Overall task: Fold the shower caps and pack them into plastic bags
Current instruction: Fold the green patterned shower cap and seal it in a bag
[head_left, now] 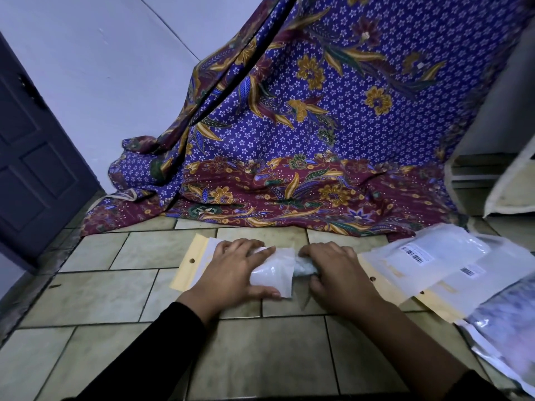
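A clear plastic bag [275, 273] with a yellow header card [188, 263] lies on the tiled floor in the middle of the head view. My left hand [234, 270] grips the bag around its open end, thumb below and fingers on top. A folded, crumpled shower cap [302, 269] sticks out of the bag's mouth. My right hand [335, 270] pinches the cap's outer end, with the fingers curled around it. Part of the cap is hidden under that hand.
A stack of plastic bags with barcode labels [428, 264] lies fanned out to the right. A larger plastic package [503, 322] sits at the right edge. Patterned batik cloth [289, 169] hangs behind and spreads onto the floor. A dark door [34, 157] stands at left.
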